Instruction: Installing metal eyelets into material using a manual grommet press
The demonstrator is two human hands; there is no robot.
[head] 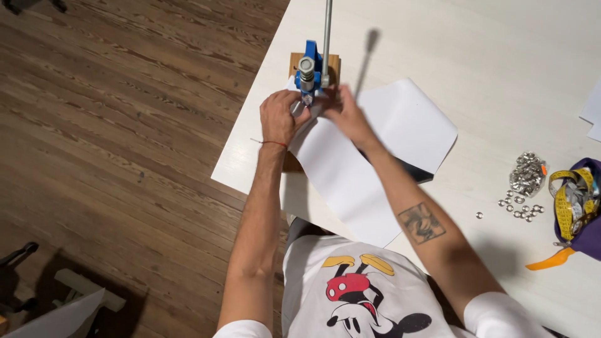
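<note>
Table (pixel 501 56), white and faintly grained, fills the right and far part of the view; its left edge runs on a slant from the far middle down toward the person's waist, and brown plank floor (pixel 125 125) with strong grain lies beyond that edge on the left. The floor there is broad and open, with only dark and pale odd shapes at the near left corner.

A blue metal press (pixel 311 66) stands on a small wooden block (pixel 335 61) close to the table's left edge, its long steel lever (pixel 327 31) rising toward the camera and casting a thin shadow to the right. A smooth white sheet (pixel 350 169) with a dark underside lies under the press head and runs toward the person, hanging past the near edge; one flap spreads to the right.

The left hand (pixel 278 116) is curled and pinches the sheet just left of the press head. The right hand (pixel 344 112) pinches the sheet just right of it, fingers bent; both touch the sheet right at the die.

Well apart on the right lies a heap of shiny metal rings (pixel 527 174), with loose ones scattered nearer. Just beside them a yellow tape measure (pixel 566 200) coils over purple cloth (pixel 591 235) at the table's right side, an orange strip (pixel 551 260) lying nearer. The table far of the press is bare.
</note>
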